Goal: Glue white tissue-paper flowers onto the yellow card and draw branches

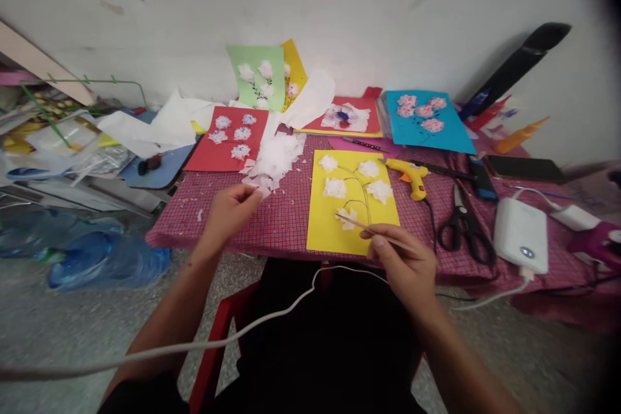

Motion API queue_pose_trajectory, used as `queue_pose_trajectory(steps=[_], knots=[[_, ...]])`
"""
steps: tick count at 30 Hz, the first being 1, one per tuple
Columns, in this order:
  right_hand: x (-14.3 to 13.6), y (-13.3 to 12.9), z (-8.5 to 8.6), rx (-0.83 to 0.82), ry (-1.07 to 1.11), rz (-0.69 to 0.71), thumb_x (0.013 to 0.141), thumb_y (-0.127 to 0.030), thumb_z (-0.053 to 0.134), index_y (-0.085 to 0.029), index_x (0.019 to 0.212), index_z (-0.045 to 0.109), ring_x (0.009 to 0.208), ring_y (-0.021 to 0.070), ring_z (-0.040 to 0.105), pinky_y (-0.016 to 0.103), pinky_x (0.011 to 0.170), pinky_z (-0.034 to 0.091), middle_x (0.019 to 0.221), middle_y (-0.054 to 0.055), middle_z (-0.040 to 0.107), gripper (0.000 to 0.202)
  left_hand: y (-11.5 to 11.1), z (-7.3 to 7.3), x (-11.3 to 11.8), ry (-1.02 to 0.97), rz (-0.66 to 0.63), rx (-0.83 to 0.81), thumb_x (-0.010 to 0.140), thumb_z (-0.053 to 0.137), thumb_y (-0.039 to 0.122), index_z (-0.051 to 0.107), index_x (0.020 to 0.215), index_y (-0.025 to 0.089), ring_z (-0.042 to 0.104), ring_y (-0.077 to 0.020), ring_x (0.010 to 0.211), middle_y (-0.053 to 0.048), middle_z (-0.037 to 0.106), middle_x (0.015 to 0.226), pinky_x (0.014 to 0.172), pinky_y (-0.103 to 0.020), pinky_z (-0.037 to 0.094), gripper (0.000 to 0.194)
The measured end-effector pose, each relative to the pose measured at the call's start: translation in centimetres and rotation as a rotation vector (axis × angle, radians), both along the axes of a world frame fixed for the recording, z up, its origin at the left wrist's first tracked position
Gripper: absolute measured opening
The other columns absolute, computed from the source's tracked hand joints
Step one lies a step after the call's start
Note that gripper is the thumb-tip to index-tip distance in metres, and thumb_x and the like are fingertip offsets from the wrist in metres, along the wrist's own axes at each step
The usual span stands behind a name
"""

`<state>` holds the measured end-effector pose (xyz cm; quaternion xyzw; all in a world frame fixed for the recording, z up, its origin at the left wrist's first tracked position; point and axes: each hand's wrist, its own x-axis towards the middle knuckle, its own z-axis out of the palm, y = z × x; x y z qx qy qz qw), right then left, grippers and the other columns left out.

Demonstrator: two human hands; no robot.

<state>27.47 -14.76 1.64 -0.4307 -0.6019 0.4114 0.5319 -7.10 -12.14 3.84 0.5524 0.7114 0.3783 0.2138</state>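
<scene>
My right hand (pixel 405 262) grips a thin wooden stick (pixel 356 222). The stick's tip touches the lowest white paper flower (pixel 347 218) on a yellow sheet (pixel 324 233). Drawn stems and several other white crumpled-paper flowers are on that sheet. My left hand (pixel 233 210) is at the near edge of a pile of white paper scraps (pixel 275 158). Its thumb and fingers are pinched at a small white paper scrap (pixel 263 191); the exact grip is partly hidden.
Right of the yellow sheet lie a yellow glue gun (pixel 412 176), black scissors (pixel 466 228) and a white power bank (pixel 521 236). Red (pixel 201 149), green (pixel 231 61) and blue flower cards (pixel 456 132) stand behind. A white cable (pixel 272 315) crosses before my body.
</scene>
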Motion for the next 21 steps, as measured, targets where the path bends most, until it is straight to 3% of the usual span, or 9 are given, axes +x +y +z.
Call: queue_pose_trajectory(steps=[4,8,17,21], knots=[[-2.5,0.1,1.1,0.146,-0.164,0.1,0.098,-0.025,0.064,-0.025,0.111,0.074,0.076,0.0186,0.074,0.034,0.071,0.062,0.101,0.006,0.079,0.017,0.4,-1.1,5.4,-0.361,-0.166,-0.112,0.084,0.073,0.047,0.071,0.084,0.018,0.052,-0.0105,0.052,0.002,0.063,0.062,0.052,-0.023,0.041,0.029],[-3.6,0.3,1.1,0.238,-0.191,0.124,0.098,-0.023,0.061,-0.025,0.112,0.072,0.089,0.0205,0.076,0.036,0.081,0.062,0.103,0.007,0.079,0.018,1.0,-2.3,8.2,-0.477,-0.269,-0.128,0.084,0.072,0.039,0.072,0.093,0.017,0.055,-0.0099,0.053,0.002,0.065,0.066,0.052,-0.022,0.043,0.023],[-3.2,0.3,-0.1,0.173,-0.17,0.111,0.098,-0.025,0.061,-0.025,0.111,0.073,0.088,0.0199,0.076,0.035,0.079,0.062,0.104,0.006,0.079,0.017,0.7,-2.2,9.2,-0.568,-0.311,-0.157,0.082,0.072,0.033,0.076,0.096,0.016,0.06,-0.0104,0.058,-0.001,0.07,0.07,0.057,-0.023,0.049,0.022],[-2.2,-0.7,-0.9,0.083,-0.103,0.111,0.099,-0.026,0.062,-0.024,0.109,0.075,0.073,0.0171,0.073,0.032,0.068,0.061,0.1,0.006,0.079,0.016,-0.5,-1.9,8.9,-0.629,-0.403,-0.269,0.08,0.07,0.029,0.077,0.104,0.017,0.064,-0.0115,0.059,-0.003,0.074,0.074,0.061,-0.025,0.054,0.028]])
